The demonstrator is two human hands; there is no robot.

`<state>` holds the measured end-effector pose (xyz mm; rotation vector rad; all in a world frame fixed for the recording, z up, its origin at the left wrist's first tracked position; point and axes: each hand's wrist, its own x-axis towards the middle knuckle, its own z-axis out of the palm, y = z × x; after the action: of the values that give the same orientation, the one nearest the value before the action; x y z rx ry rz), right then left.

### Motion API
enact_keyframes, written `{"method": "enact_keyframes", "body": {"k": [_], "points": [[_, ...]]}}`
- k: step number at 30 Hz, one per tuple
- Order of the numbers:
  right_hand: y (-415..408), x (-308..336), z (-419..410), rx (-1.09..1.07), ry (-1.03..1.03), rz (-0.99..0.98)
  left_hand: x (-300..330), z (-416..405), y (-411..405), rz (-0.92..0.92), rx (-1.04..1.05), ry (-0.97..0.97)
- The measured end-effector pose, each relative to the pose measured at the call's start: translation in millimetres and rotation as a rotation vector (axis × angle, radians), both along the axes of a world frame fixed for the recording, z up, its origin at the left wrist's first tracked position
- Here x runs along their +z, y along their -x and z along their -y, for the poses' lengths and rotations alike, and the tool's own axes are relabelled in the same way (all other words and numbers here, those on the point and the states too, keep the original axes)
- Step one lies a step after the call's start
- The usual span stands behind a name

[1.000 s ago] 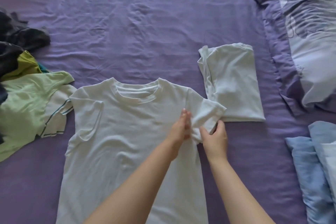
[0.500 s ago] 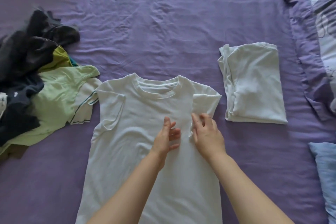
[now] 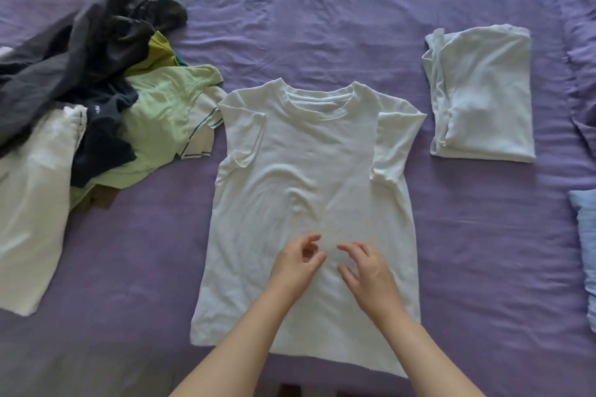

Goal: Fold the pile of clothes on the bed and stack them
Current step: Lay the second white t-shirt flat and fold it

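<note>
A white T-shirt (image 3: 309, 177) lies flat on the purple bed sheet (image 3: 322, 10), collar away from me, both short sleeves folded inward onto the body. My left hand (image 3: 298, 263) and my right hand (image 3: 369, 271) hover side by side over the shirt's lower middle, fingers loosely bent, holding nothing. To the right lies a folded white garment (image 3: 483, 97). At the left sits the unfolded pile (image 3: 80, 74): dark grey and black clothes on top, a light green shirt (image 3: 158, 126) beside them, and a white piece (image 3: 29, 203) spread toward me.
A purple patterned pillow (image 3: 580, 26) lies at the right edge. A light blue cloth (image 3: 585, 235) shows at the lower right. Bare sheet lies beyond the shirt and between the shirt and the pile.
The right sleeve was folded in and let go. Both hands drew back down the shirt toward me and are now off the cloth. The view shifted, showing more of the pile.
</note>
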<state>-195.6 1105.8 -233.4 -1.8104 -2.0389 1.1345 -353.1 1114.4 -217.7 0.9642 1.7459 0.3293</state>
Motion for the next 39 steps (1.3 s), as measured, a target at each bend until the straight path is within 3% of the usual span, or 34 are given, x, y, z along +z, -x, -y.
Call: {"method": "enact_keyframes", "body": {"k": [5,10,15,21,25,28,32,34,37,39], "points": [[23.8,-2.7,62.5,-0.049,0.076,-0.020,-0.6,50.3,26.7,-0.070,-0.219,0.007],[38.4,-2.5,116.4,-0.044,0.082,0.115,-8.9,97.7,55.6,-0.269,-0.604,-0.044],[44.1,-3.8,150.4,0.030,0.079,0.281,-19.6,129.9,72.7,-0.414,-0.774,-0.178],[46.5,-12.5,149.5,0.092,-0.015,0.348,-32.4,135.0,73.3,-0.534,-0.965,-0.205],[41.1,-14.2,137.3,0.074,-0.090,0.264,-34.4,135.1,74.2,-0.504,-0.928,-0.246],[34.3,-12.1,113.2,0.095,0.065,0.165,-30.7,126.5,78.7,-0.410,-0.837,-0.258],[30.4,-1.2,80.8,0.071,0.341,0.020,-17.6,95.8,84.5,-0.136,-0.552,-0.017],[34.5,3.3,67.4,0.084,0.391,0.011,-12.8,75.3,86.5,-0.090,-0.511,0.023],[36.6,3.5,48.5,0.164,0.301,0.094,-6.0,40.3,88.5,-0.074,-0.472,-0.007],[30.7,5.4,27.4,0.090,0.228,0.115,-1.9,16.1,92.5,-0.089,-0.421,-0.016]]}}
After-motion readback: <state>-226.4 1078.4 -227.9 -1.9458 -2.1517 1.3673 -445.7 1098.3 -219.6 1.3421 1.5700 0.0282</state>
